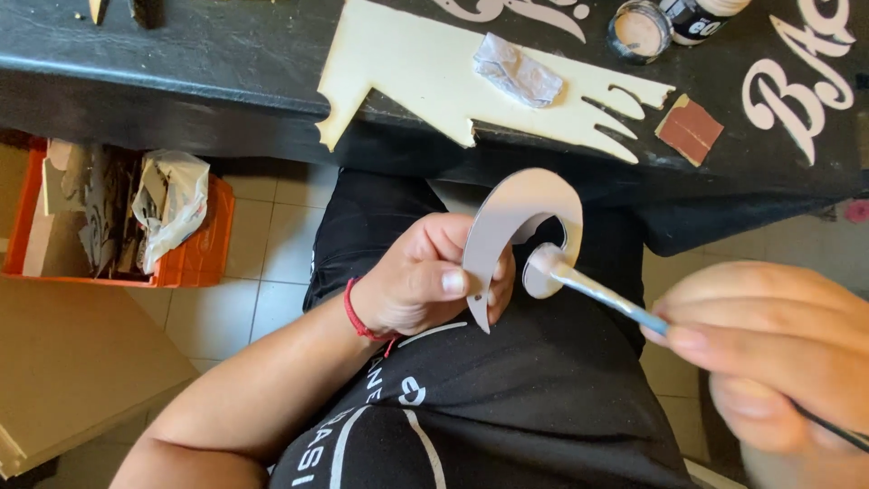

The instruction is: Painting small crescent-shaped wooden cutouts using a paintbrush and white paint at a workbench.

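Left hand [421,285] pinches the curled white cutout [516,226] over the lap, near the desk [181,63] edge; right hand [769,349] grips the brush [597,290], tip on the curl's end. I'd say go light and keep that thumb off wet paint

Grey curved cutout [516,222], orange crate [195,258]

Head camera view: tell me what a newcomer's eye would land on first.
At centre, the left hand pinches a curved, hook-shaped white cutout, while the right hand, close at lower right, holds a light-blue-handled paintbrush with its tip at the curl. Above, a pale cream wooden cutout board bearing a crumpled grey rag lies on the black worktable.
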